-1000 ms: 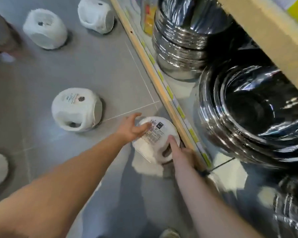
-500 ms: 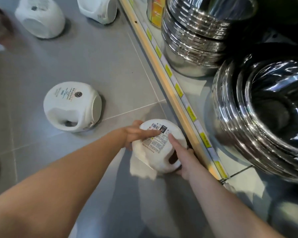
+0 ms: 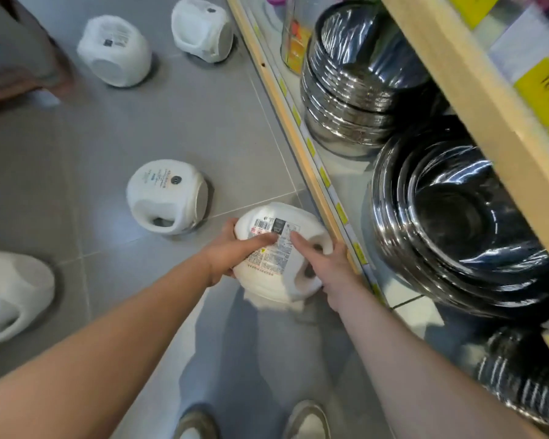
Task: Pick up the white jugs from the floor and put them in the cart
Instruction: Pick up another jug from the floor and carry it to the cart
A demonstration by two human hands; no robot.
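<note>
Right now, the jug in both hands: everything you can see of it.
White jug, plastic-looking, tilted, printed label with barcode facing up, moulded handle with a hole on its right. Left hand grips its left side, thumb on the label; right hand holds the handle side, forefinger on the label. Low beside the shelf edge; contact with the floor unclear.

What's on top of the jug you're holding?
A printed barcode label faces up on the white jug. Fingers of the left hand and right hand lie across it, covering some print.
</note>
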